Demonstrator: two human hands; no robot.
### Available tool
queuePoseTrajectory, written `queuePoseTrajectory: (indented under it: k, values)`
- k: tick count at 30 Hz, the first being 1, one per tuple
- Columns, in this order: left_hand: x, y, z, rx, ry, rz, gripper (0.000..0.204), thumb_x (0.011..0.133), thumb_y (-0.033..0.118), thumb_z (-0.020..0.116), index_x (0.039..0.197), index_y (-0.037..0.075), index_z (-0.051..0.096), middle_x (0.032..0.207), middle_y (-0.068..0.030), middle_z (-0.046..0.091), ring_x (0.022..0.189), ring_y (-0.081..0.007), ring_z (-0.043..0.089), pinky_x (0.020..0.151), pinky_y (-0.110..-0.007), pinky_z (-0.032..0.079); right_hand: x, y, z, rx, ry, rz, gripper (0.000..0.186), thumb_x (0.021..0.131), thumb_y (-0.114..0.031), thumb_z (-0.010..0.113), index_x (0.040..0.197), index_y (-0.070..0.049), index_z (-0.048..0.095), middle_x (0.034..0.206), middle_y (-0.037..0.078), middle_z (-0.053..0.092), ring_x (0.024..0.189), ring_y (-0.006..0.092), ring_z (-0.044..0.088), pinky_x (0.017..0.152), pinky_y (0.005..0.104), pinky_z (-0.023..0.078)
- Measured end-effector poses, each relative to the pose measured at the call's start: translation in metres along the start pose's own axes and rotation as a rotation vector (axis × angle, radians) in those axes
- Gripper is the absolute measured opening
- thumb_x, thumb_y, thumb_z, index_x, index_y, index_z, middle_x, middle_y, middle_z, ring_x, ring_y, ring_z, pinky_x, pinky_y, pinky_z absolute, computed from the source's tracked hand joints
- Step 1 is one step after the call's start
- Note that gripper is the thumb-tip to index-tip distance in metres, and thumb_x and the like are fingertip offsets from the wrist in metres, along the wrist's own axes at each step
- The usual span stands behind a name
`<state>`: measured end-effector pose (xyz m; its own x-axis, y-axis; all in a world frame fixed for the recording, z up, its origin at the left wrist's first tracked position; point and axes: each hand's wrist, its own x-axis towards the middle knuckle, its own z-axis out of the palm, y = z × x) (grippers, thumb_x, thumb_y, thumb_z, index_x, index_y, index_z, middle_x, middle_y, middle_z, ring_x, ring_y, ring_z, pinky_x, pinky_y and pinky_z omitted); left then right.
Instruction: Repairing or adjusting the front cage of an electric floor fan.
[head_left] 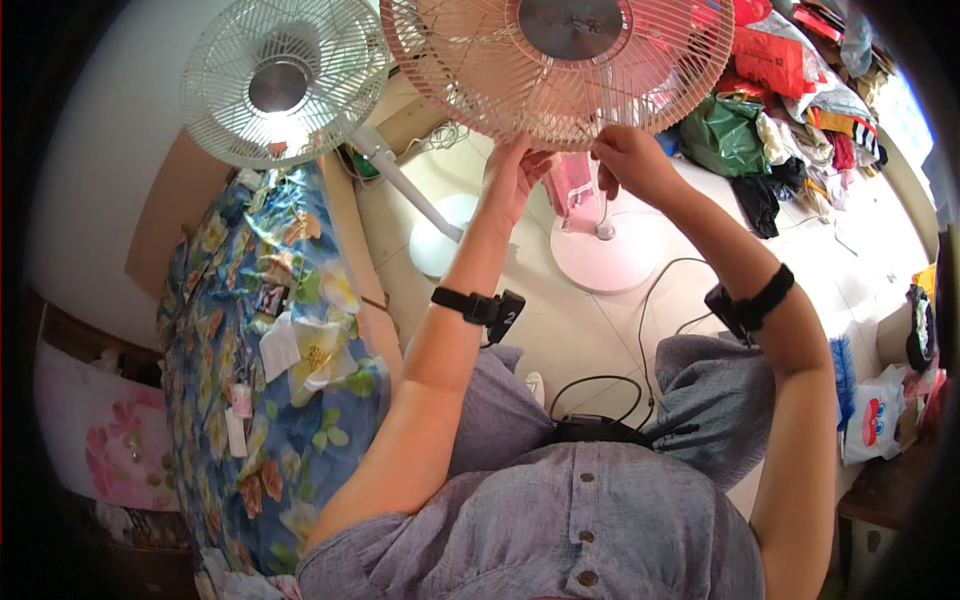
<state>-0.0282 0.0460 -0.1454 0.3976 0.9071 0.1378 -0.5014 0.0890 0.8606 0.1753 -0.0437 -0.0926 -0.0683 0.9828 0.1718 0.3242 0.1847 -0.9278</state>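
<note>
A large round fan with a wire grille (470,90) and a dark centre cap stands upright in front of me, its head at the top edge of the view. My left hand (515,178) is at the grille's lower rim, thumb and fingers curled against it. Just to the right, my right hand (632,165) pinches the same rim with bent fingers. Whatever small part may lie between those fingertips is hidden. Below the grille, the fan's pole runs down to a round pale base (610,255) on the floor.
A second white fan (230,110) leans over a bed with a blue flowered cover (240,450) at left. Bags and clothes, including a green bag (722,138), are piled at far right. A black cable (645,340) runs across the tiles near my legs.
</note>
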Motion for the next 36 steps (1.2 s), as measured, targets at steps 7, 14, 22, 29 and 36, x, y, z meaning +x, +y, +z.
queuePoseTrajectory:
  k: [7,14,22,29,36]
  values:
    - [-0.006,-0.006,-0.002,0.042,-0.089,-0.003,0.039,0.090,0.010,0.062,0.126,0.007,0.047,0.118,-0.0084,0.060,0.106,-0.0203,0.061,0.089,-0.032,0.052,-0.007,0.003,0.025,0.219,-0.102,0.243,0.019,0.095,-0.017,0.048,0.089,-0.001,0.056,0.062,0.008,0.063,0.048,0.0150,0.062,0.043,0.0233,0.038]
    - [-0.008,-0.026,-0.006,0.033,-0.209,0.061,0.057,0.085,0.012,0.069,0.132,0.004,0.037,0.125,-0.0127,0.055,0.113,-0.0266,0.058,0.089,-0.036,0.049,-0.008,-0.001,0.024,0.502,-0.018,0.331,0.017,0.096,-0.018,0.047,0.090,-0.004,0.054,0.059,0.006,0.058,0.047,0.0138,0.055,0.043,0.0214,0.036]
    - [-0.008,-0.029,0.004,0.014,-0.266,0.039,0.059,0.086,0.015,0.070,0.133,0.003,0.036,0.126,-0.0145,0.056,0.112,-0.0266,0.059,0.088,-0.034,0.049,0.000,-0.012,0.023,-0.521,0.371,0.000,0.017,0.090,-0.018,0.059,0.076,-0.008,0.056,0.058,0.004,0.058,0.048,0.0188,0.058,0.044,0.0315,0.042]
    - [-0.008,-0.028,0.005,-0.016,-0.231,0.063,0.055,0.087,0.015,0.069,0.131,0.002,0.039,0.121,-0.0141,0.058,0.106,-0.0243,0.060,0.087,-0.033,0.049,0.001,-0.017,0.029,-1.207,0.520,-0.424,0.008,0.079,-0.013,0.065,0.081,-0.013,0.057,0.068,0.000,0.057,0.061,0.0192,0.061,0.051,0.0337,0.046]
    - [-0.006,-0.033,0.003,0.012,-0.232,0.061,0.051,0.085,0.013,0.071,0.126,0.002,0.043,0.114,-0.0118,0.061,0.101,-0.0214,0.062,0.088,-0.033,0.049,0.009,-0.013,0.027,-1.045,0.565,-0.503,0.015,0.078,-0.008,0.065,0.090,-0.006,0.056,0.073,0.004,0.056,0.066,0.0211,0.060,0.056,0.0345,0.046]
